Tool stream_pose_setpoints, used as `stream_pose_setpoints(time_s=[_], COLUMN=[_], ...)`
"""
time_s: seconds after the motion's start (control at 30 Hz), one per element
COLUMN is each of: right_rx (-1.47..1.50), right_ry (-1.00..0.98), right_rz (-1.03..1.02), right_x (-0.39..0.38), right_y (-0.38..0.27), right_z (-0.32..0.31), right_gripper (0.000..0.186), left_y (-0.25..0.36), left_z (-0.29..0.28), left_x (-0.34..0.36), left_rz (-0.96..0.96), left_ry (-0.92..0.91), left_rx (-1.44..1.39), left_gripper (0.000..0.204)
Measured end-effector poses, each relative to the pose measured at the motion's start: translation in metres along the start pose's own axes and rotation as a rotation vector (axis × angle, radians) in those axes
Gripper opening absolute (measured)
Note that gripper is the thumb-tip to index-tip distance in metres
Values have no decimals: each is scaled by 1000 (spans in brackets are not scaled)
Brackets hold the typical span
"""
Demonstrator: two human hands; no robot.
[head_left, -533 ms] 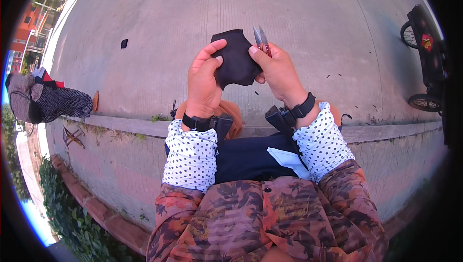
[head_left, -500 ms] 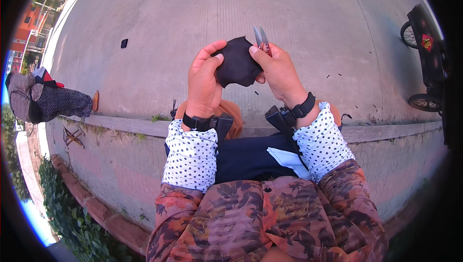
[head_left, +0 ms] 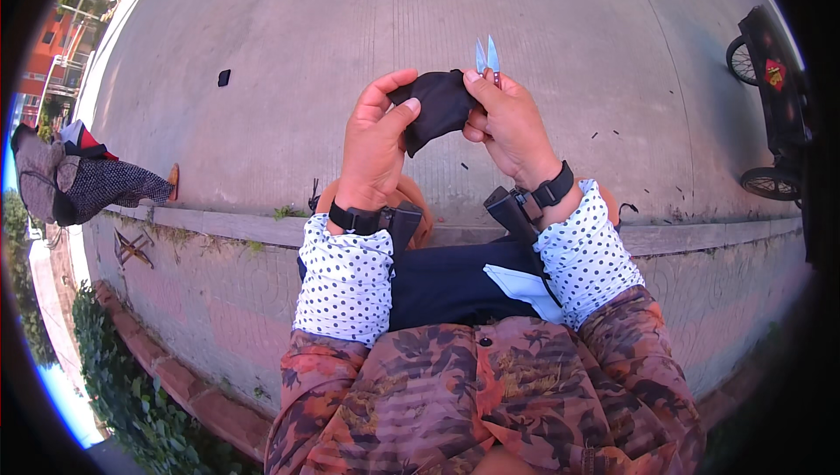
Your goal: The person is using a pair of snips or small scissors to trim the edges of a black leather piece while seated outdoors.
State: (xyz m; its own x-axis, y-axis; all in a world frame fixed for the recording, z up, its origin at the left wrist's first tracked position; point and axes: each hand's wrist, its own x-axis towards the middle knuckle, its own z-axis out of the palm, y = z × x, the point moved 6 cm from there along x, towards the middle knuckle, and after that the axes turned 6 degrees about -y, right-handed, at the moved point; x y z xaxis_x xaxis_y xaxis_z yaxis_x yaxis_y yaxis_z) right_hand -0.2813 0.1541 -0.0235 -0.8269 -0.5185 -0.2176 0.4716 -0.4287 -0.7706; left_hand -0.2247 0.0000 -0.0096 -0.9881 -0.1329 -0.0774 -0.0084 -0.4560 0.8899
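black cloth point(head_left: 437, 108) | above grooved concrete point(head_left: 420, 11) | outdoors | cart point(head_left: 781, 112) at right

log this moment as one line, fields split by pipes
left hand: holds black cloth | right hand: at cloth's right edge, holds scissors, tips apart | surroundings: pavement, dark wheeled cart at right

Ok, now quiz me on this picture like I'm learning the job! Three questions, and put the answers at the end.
1. What tool, blades pointing up the picture, is in the right grip?
2. True or false: the black fabric piece is held between the left grip and the right grip.
3. Fill in the blank: the white sleeve cuffs are patterned with dark ____.

Key:
1. Thread snips
2. True
3. Dots
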Motion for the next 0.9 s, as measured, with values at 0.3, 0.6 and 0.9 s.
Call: stream_pose_setpoints(time_s=[0.3, 0.6, 0.9], right_rx=[-38, 11, 98], right_ry=[20, -40, -116], right_rz=[-22, 121, 146], right_x=[3, -6, -8], right_y=[3, 16, 35], right_z=[-7, 7, 12], right_gripper=[17, 29, 22], left_y=[4, 10, 14], left_z=[1, -9, -4], left_x=[2, 2, 0], left_rz=[5, 95, 154], left_ry=[27, 52, 106], left_rx=[-87, -136, -113], left_gripper=[41, 41, 42])
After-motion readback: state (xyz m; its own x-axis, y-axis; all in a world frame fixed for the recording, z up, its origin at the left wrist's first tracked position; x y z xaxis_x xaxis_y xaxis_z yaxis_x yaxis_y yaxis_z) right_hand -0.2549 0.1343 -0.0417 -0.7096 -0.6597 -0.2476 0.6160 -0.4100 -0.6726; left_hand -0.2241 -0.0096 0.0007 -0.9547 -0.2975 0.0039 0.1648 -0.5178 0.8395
